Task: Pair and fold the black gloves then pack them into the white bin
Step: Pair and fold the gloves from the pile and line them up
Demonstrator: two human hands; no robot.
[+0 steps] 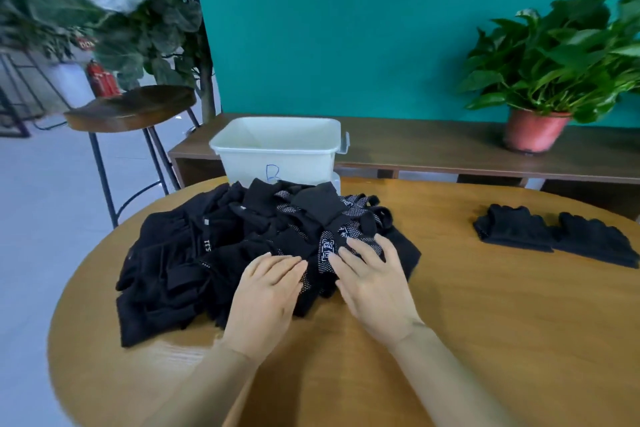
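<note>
A big heap of black gloves covers the left-centre of the round wooden table; some show white dotted palms and white lettering. My left hand lies flat on the heap's near edge, fingers straight. Beside it, my right hand rests with straight fingers on a dotted glove at the front of the heap. The white bin, marked with a blue letter, stands behind the heap and looks empty from here. Two black gloves lie flat side by side at the table's right.
A low wooden bench runs along the teal wall behind the table, carrying a potted green plant. A wooden stool stands at the back left near a tall leafy plant. Bare tabletop lies to the right of my hands.
</note>
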